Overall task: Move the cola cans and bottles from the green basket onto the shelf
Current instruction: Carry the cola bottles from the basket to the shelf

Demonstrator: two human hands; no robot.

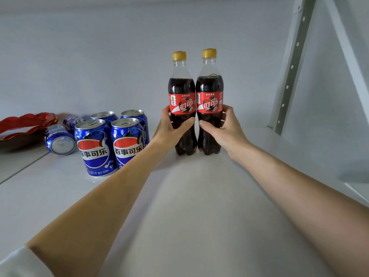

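Two bottles on shelf, twelve o'clock, touching.
Left hand wrapped round left bottle, right hand round right bottle; probably squaring them upright. Cans at ten o'clock.

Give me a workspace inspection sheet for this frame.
Surface: glossy white shelf, bare in front.
Job's things: two yellow-capped cola bottles, left and right, upright, side by side; four upright blue cola cans; two more cans lying down.
Clutter: red scalloped dish, far left.
Grippers: left hand and right hand, fingers wrapped round a bottle each.
Cables: nothing seen.
Surroundings: perforated white upright; grey wall.
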